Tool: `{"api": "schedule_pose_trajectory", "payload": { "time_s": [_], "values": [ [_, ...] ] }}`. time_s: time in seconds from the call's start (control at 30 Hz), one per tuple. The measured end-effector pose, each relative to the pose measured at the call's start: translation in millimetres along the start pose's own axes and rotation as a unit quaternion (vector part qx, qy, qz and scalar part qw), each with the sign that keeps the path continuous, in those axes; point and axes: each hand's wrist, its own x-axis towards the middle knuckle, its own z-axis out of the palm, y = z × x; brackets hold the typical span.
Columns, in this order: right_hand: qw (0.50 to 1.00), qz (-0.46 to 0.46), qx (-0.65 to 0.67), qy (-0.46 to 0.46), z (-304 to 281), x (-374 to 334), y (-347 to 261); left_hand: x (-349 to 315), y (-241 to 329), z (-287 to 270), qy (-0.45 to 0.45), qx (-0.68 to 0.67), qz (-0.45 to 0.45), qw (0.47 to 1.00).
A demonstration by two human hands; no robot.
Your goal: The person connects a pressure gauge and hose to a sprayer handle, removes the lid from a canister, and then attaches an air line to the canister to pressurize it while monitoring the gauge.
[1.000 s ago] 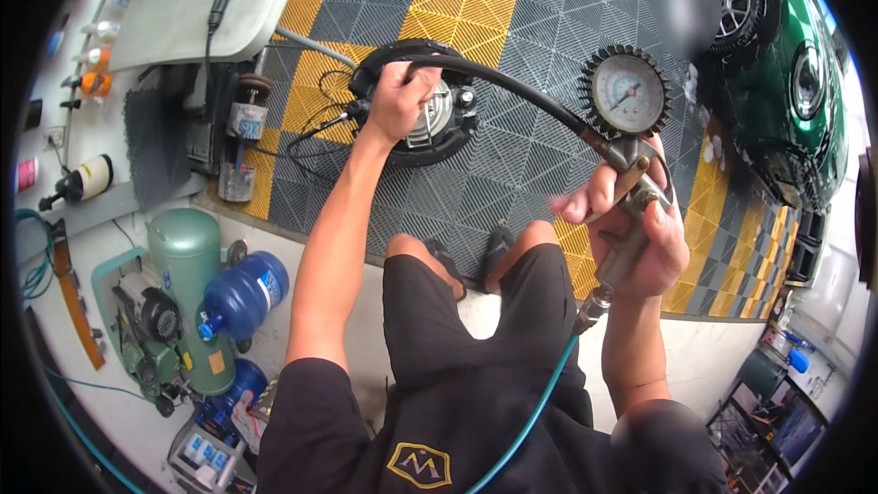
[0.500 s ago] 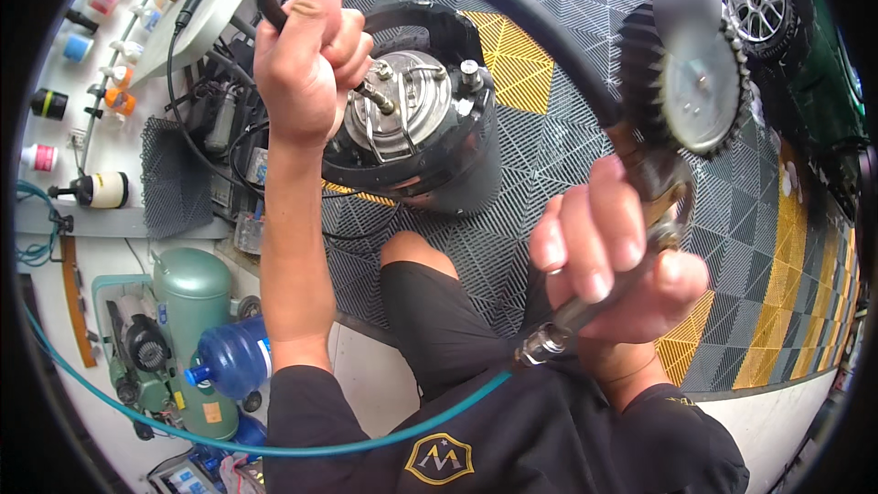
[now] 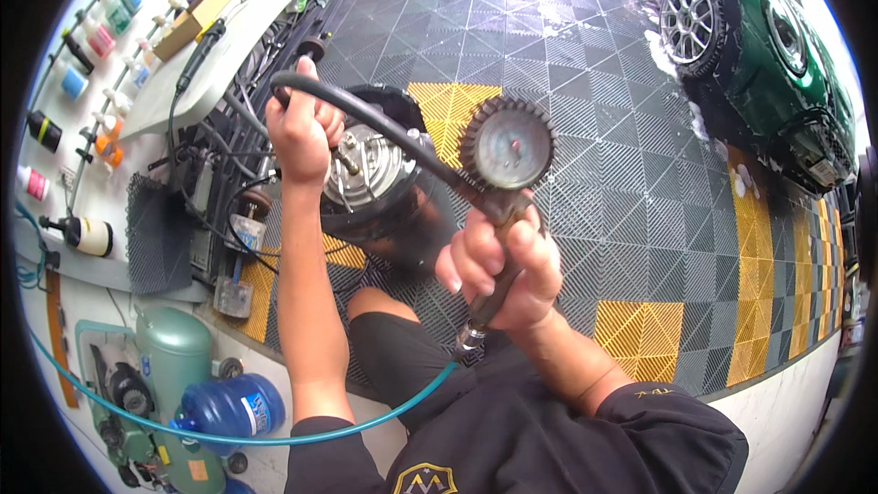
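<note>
My right hand point(image 3: 535, 284) is wrapped around the handle of a tire inflator gun point(image 3: 498, 288). Its round gauge point(image 3: 512, 148), rimmed in ribbed black rubber, stands above my fingers. From the gun a black rubber hose point(image 3: 393, 131) arches left to my left hand point(image 3: 300, 142), which is closed on its end, thumb up. The fitting inside that fist is hidden. Just beyond my left hand stands a black pressure tank point(image 3: 416, 220) with a metal lid point(image 3: 373, 169) and brass fitting. A teal air hose point(image 3: 357, 425) joins the gun's lower metal coupling point(image 3: 469, 338).
A green car point(image 3: 777, 64) is parked at the far right on grey and yellow floor tiles point(image 3: 631, 220). On the left are wall-hung bottles point(image 3: 89, 236) and a white tabletop point(image 3: 210, 64). A green compressor point(image 3: 174, 348) and a blue water jug point(image 3: 233, 405) sit at lower left.
My right hand has brought the inflator gun left and lower, closer to the tank, and the gauge is now sharper. My left hand stays closed on the hose. The view takes in more floor and car.
</note>
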Motion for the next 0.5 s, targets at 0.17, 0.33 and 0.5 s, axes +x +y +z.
{"api": "schedule_pose_trajectory", "payload": {
  "time_s": [0.17, 0.33, 0.5],
  "values": [
    [1.000, -0.003, 0.000, 0.004, -2, -1, 8, -1, 1, 1, 0.001, -0.016, 0.014, 1.000],
    [1.000, -0.006, 0.017, 0.013, -9, -2, 15, -3, -2, 3, 0.015, -0.026, 0.010, 1.000],
    [1.000, 0.004, -0.008, 0.000, -11, -5, 17, -4, -3, 1, 0.022, -0.026, 0.006, 0.999]
  ]
}}
